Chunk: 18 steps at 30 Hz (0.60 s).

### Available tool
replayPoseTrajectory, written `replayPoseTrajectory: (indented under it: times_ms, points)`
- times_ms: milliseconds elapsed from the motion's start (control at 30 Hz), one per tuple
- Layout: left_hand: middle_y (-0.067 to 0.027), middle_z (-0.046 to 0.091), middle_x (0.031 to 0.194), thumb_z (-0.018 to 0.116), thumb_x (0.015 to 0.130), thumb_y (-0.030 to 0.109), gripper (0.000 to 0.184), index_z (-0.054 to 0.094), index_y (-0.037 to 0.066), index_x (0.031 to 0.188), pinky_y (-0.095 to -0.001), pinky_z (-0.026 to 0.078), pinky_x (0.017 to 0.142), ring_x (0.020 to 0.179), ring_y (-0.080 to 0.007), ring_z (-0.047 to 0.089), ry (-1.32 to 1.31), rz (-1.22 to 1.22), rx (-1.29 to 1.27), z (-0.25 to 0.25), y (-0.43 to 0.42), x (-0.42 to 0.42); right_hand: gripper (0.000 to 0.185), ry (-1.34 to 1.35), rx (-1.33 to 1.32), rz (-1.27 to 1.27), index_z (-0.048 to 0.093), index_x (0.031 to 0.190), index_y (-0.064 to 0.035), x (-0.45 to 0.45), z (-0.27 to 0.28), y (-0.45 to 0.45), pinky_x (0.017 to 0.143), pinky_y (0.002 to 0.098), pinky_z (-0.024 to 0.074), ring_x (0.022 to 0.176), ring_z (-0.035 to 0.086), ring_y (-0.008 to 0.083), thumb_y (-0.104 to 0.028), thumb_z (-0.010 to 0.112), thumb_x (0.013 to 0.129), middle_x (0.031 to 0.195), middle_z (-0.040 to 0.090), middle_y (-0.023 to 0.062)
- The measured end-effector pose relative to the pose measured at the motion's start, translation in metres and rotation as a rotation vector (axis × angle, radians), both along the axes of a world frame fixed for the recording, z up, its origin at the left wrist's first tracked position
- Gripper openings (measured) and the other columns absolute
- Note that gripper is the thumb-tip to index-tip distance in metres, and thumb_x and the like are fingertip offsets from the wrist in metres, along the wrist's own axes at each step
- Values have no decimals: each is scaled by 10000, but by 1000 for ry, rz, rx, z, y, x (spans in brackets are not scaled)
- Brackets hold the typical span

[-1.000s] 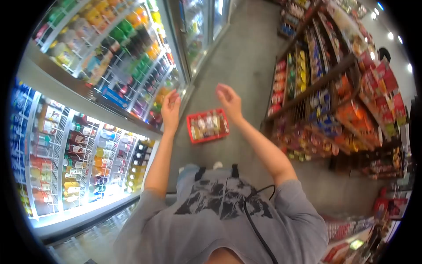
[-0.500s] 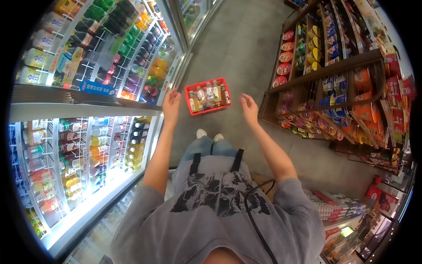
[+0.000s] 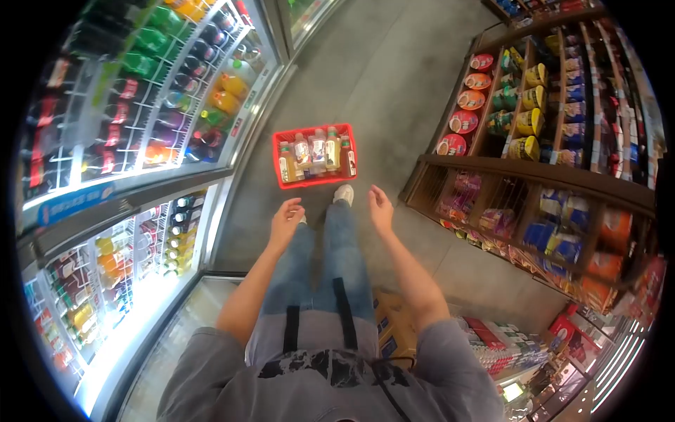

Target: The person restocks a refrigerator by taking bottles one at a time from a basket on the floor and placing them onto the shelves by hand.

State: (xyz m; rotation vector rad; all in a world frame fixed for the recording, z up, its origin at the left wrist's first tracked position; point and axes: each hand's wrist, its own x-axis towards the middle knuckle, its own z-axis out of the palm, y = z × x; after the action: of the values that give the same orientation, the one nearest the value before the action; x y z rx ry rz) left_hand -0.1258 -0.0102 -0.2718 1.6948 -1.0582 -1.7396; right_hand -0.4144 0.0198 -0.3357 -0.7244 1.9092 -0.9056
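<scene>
In the aisle between the cooler and the snack shelf, the red basket stood on the floor ahead of me, a row of bottles already inside. By my reading, that much was done; whether the load was complete, the view did not show. The basket rested unheld, touched by neither hand. My left hand hung short of its near edge, fingers loosely curled inward, the grip empty. My right hand hung opposite, beyond the basket's right side and also apart from it, fingers slightly bent, its grip released with nothing in it. Both forearms reached forward, and my right shoe showed between the hands, just behind the basket.
</scene>
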Motion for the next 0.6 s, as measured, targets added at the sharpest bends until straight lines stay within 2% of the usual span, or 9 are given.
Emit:
replayPoseTrajectory:
  times_ms: [200,333,433,533,600]
  points:
    - [-49,652,1071,655,949,203,369,587,62,1284,-269,485,806,916,-117,612,54,-3,121,-135,-18,-68,428,43,116,40,606,1286,-4,-17,-82,-28,947,319,498,1095,662,212,-282,631,962,1173,693,171]
    - [-46,658,1047,649,953,206,358,591,58,1274,-265,485,797,908,-115,612,-8,33,211,-231,-23,-93,451,12,150,124,605,1287,2,-24,-168,-28,944,327,501,1094,670,231,-291,646,947,1175,692,187]
    - [-38,665,1023,654,955,236,380,582,57,1282,-274,483,801,918,-116,611,-83,7,142,-305,-32,-104,451,-3,141,159,591,1280,45,-27,-223,-36,936,353,524,1071,686,275,-243,648,937,1145,693,224]
    - [-51,653,1074,651,959,278,421,564,53,1305,-293,486,837,978,-122,597,-173,24,199,-356,-55,-109,456,-8,149,166,589,1289,34,-23,-266,-63,921,353,530,1070,687,270,-242,651,932,1139,690,236]
    - [-64,632,1133,642,964,317,464,543,55,1335,-310,485,878,1032,-128,575,-126,150,301,-373,-73,-114,458,-25,140,169,580,1306,20,-20,-297,-82,914,359,533,1074,685,280,-235,650,933,1134,690,238]
